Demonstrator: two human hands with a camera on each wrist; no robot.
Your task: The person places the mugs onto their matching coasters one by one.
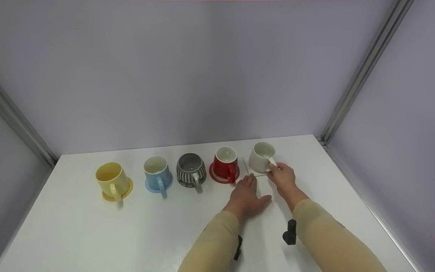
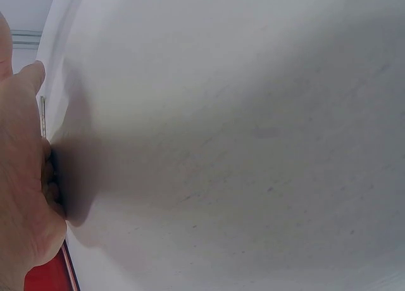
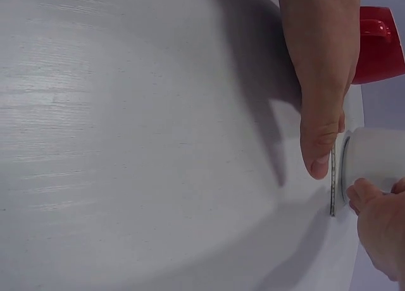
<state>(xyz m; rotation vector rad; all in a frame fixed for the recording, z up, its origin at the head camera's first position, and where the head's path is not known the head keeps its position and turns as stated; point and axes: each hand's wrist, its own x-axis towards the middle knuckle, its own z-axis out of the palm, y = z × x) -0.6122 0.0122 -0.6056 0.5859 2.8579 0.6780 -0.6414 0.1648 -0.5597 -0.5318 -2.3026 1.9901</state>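
A white mug (image 1: 261, 158) stands at the right end of a row of mugs, with its handle pointing toward my right hand (image 1: 283, 177). The fingers and thumb of that hand pinch the handle. Under the mug shows a thin white square coaster (image 1: 246, 165), its edge also seen in the right wrist view beside the mug's base. My left hand (image 1: 247, 196) lies palm down on the table, thumb spread, straight fingertips at the coaster's near edge. Just left of that hand, a red mug (image 1: 224, 166) sits on a red round coaster (image 1: 215, 176).
Further left along the white table (image 1: 89, 230) are a black-and-white striped mug (image 1: 185, 174), a light blue mug (image 1: 153, 177) on a blue coaster (image 1: 149, 188), and a yellow mug (image 1: 108, 179) on a yellow coaster (image 1: 128, 190). Grey panels (image 1: 202, 75) enclose the back and sides.
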